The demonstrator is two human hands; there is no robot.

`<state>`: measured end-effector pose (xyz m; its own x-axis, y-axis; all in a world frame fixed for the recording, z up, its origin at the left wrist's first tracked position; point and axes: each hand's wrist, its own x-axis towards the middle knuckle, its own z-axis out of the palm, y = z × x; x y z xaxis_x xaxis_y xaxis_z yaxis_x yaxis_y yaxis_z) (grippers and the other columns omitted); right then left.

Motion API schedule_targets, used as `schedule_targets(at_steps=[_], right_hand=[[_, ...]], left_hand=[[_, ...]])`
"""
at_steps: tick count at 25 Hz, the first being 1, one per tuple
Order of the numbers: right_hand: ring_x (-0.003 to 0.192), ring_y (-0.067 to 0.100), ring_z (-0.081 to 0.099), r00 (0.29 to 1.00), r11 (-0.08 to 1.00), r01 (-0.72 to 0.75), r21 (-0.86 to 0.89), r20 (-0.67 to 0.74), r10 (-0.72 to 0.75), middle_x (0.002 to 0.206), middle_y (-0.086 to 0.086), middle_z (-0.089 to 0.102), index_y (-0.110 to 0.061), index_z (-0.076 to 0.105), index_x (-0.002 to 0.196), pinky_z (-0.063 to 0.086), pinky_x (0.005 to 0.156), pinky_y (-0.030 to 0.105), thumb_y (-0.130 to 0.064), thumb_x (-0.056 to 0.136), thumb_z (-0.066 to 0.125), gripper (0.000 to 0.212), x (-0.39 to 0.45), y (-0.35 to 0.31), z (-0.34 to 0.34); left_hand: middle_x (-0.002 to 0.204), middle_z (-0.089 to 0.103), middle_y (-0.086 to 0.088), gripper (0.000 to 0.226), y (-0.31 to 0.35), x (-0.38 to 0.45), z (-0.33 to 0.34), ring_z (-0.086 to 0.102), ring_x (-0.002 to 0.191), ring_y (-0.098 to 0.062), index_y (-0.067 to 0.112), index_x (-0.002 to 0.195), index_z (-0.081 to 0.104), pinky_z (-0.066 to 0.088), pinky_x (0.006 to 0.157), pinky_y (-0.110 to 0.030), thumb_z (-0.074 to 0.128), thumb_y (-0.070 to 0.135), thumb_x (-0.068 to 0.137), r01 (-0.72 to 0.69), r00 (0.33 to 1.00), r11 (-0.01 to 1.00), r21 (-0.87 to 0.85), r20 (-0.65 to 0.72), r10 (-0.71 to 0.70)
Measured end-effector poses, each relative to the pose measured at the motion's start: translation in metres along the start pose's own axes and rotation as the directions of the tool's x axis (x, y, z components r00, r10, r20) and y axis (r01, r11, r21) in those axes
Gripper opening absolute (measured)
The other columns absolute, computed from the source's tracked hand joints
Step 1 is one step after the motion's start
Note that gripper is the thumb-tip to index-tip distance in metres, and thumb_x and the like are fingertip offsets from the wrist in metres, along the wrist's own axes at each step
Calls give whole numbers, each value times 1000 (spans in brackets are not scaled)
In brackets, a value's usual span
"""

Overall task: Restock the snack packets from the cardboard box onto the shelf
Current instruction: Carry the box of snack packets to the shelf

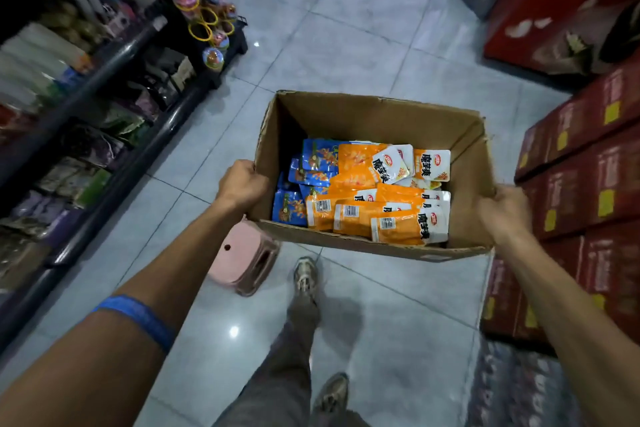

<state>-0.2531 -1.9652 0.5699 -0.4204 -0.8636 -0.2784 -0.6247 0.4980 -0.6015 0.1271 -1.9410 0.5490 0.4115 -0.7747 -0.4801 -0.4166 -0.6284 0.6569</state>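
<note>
- Setting: I see a shop aisle with a grey tiled floor (363, 45). A dark shelf (114, 55) stocked with blurred goods runs along the left; stacked red cartons (588, 166) line the right.
- Task item: I see the open cardboard box (374, 121) carried in the air above the floor, between the shelf and the cartons, well apart from the shelf.
- Contents: orange snack packets (381, 215) fill the middle and right of the box; blue snack packets (311, 163) lie along its left side.
- Left hand (242, 184): fingers curled over the box's left wall, gripping the rim.
- Right hand (505, 211): gripping the box's right wall; motion blur hides the finger detail.
- Below the box: a pink stool (246, 260) stands on the floor, partly covered by the box's near left corner. My legs and two shoes show on the tiles.
</note>
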Motion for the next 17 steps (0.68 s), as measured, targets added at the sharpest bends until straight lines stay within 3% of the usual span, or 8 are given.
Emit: schedule_targets(at_steps=[3,8,13,17], right_hand=[[77,34,64,1000,999,23,-30,18,-23,83,11,69,-10,67,86,55,71,43,-13,78,51,18,73,-65,35],[76,34,61,995,994,79,-81,65,-74,82,13,67,-11,66,81,50,65,38,-11,81,52,13,182,-205,103],[76,34,61,976,978,176,-112,147,-159,83,13,67,-11,65,80,49,65,36,-11,81,53,12,269,-333,158],[75,35,61,927,939,315,-141,258,-273,81,13,67,-11,66,81,51,65,38,-13,81,54,12,342,-433,229]], left_hand=[[93,69,-16,6,32,82,-15,66,91,-35,11,77,61,55,74,-39,59,16,78,14,999,1000,0,-39,-14],[87,69,-9,7,88,207,-67,65,82,-30,11,82,65,51,61,-33,61,17,82,95,991,991,-91,-84,-103],[87,73,-9,27,112,312,-124,69,83,-32,13,82,68,60,71,-50,56,30,64,186,970,956,-229,-114,-216],[85,72,-14,26,124,393,-155,68,83,-35,6,79,66,59,72,-52,55,27,66,228,933,937,-264,-216,-288]])
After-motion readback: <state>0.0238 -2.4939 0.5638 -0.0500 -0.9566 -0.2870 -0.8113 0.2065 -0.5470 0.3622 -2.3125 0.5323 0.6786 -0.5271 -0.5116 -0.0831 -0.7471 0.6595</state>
